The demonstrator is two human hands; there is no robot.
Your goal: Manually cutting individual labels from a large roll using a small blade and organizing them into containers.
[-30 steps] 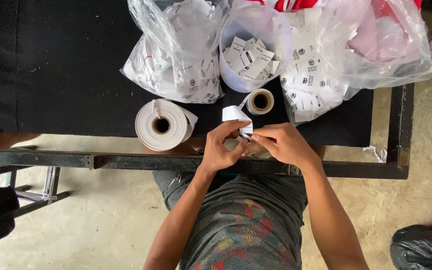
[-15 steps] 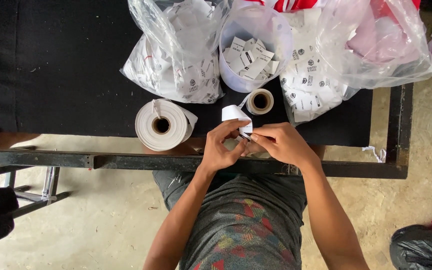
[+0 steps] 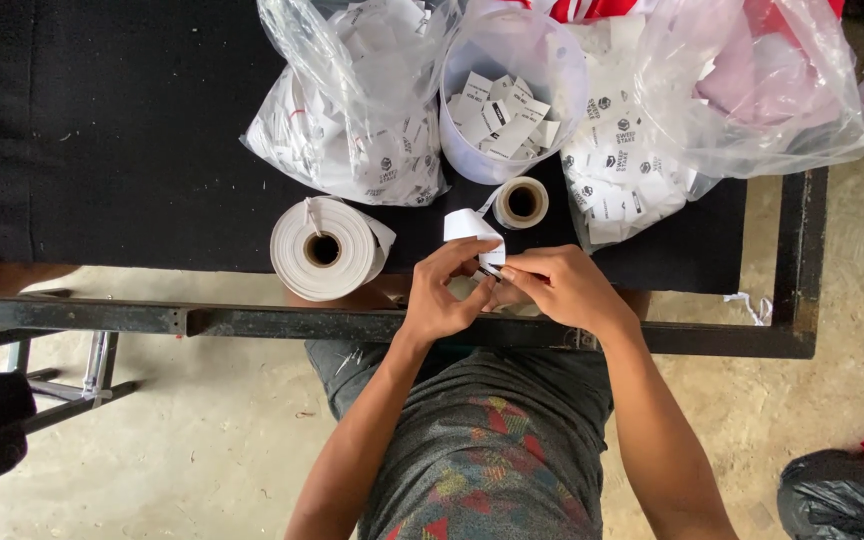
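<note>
While both hands meet at the near edge of the black table [image 3: 102, 130], the left hand [image 3: 444, 295] pinches a white strip of label tape [image 3: 472, 226] between thumb and fingertips, and the right hand [image 3: 562, 288] closes on the same strip from the other side, so the tape sits right between them, bent into a small loop just above the knuckles. That tape runs back to a small roll [image 3: 522, 201] lying just beyond the hands, close enough that it can feed without being lifted. A larger white roll [image 3: 324, 249] rests to the left of the left hand, near the table edge and within easy reach. Farther out from the hands stands a clear tub [image 3: 512, 92] holding loose cut labels, flanked by two clear plastic bags, one [image 3: 357, 110] beyond the left hand and one [image 3: 692, 100] beyond the right, both stuffed with more white labels. Everything seems ranged in an arc ahead of the person, likely so each pile stays a short reach away. What exactly the fingertips do to the strip I cannot tell.
</note>
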